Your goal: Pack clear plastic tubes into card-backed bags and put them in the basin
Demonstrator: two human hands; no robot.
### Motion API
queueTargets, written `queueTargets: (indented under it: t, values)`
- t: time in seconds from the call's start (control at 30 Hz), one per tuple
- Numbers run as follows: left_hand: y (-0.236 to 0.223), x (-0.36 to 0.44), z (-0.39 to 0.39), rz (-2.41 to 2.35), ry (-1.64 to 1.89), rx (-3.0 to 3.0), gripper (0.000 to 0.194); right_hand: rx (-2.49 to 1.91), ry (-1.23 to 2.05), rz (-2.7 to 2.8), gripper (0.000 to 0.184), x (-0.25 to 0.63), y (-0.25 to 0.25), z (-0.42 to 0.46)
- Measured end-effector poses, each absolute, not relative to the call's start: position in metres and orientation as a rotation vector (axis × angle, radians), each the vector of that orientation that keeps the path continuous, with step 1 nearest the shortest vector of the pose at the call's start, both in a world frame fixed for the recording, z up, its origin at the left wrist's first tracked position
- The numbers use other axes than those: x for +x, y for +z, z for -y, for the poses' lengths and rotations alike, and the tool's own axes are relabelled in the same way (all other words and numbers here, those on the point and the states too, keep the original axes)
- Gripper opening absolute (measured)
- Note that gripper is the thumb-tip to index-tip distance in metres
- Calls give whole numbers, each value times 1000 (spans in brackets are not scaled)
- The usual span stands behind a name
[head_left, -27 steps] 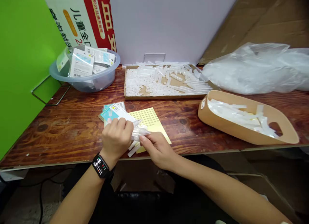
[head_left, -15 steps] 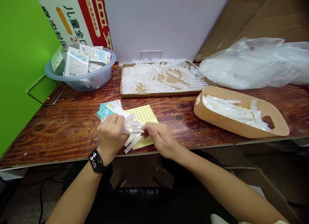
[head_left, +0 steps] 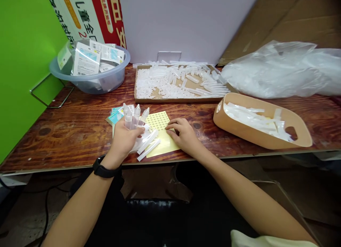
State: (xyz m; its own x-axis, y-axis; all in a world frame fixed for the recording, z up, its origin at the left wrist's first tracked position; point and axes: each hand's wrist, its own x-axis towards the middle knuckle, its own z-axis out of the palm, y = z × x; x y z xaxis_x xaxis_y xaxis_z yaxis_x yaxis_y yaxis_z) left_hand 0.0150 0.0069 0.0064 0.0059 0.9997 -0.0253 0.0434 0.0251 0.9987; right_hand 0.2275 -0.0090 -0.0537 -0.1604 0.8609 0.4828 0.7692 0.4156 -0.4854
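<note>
A wooden tabletop (head_left: 66,147) is carrying everything, with a large plastic bag (head_left: 271,71) bunching at its back right corner and a tan plastic caddy (head_left: 247,135) sitting near its right edge, filled with white plastic strips. A cardboard tray (head_left: 181,100) is lying along the back edge, heaped with translucent plastic parts, and a clear plastic basin (head_left: 106,84) is standing at the back left corner, holding printed packets. Near the middle of the front edge, the left hand (head_left: 124,140) is curling around a cluster of small translucent dropper bottles (head_left: 131,118), its fingers pressing together on them while their tips are pointing up. Just beside that hand, two loose plastic tubes (head_left: 147,142) are lying across a yellow sticker sheet (head_left: 165,147), and a few printed cards (head_left: 115,117) are fanning out beyond it. The right hand (head_left: 183,135) is resting on the sheet's right side, its fingers loosely spread and pinching nothing.
</note>
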Motion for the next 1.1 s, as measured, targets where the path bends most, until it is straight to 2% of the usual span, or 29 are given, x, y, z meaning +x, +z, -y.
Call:
queueTargets:
  t: [0.27,0.43,0.6,0.8,1.0,1.1]
  values:
    - [5,18,-2,-1132,1184,1028,18,-1454,202,1937,10,226,-56,6]
    - [11,20,0,-1080,1195,882,34,-1392,160,1959,11,226,-56,8]
    - [18,25,1,-1028,1178,829,39,-1652,276,1897,7,220,-47,2]
    - [22,30,4,-986,1174,776,34,-1823,176,1961,12,205,-41,1]
    - [25,32,2,-954,1236,687,27,-1723,348,1887,16,213,-34,0]
    - [25,34,0,-932,1275,653,26,-1459,377,1796,12,209,-23,9]
